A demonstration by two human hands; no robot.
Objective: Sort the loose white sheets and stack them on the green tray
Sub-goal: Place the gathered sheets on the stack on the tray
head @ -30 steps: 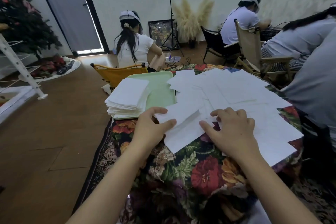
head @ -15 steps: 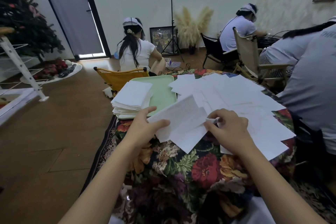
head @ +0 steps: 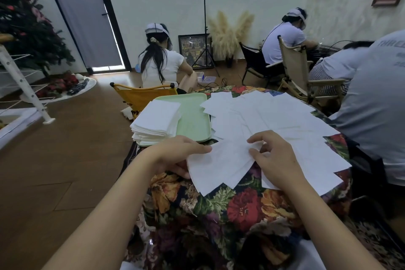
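Observation:
Several loose white sheets [head: 274,116] lie fanned over the floral tablecloth. The green tray [head: 194,116] sits at the table's left, with a thick stack of white sheets [head: 156,120] on its left half. My left hand [head: 177,153] grips the left edge of a white sheet [head: 219,166] at the near end of the spread, fingers on top and thumb below. Fingertips of my right hand [head: 274,155] pinch the same sheet's upper right part.
The floral tablecloth [head: 230,210] covers the table in front of me. A person in a grey shirt [head: 377,103] sits close at the right edge. A yellow chair [head: 140,96] stands behind the tray. Wooden floor [head: 65,160] spreads to the left.
The sheet that my hands held raised half a second ago now lies lower and flatter near the table. My left hand has slid onto its left edge.

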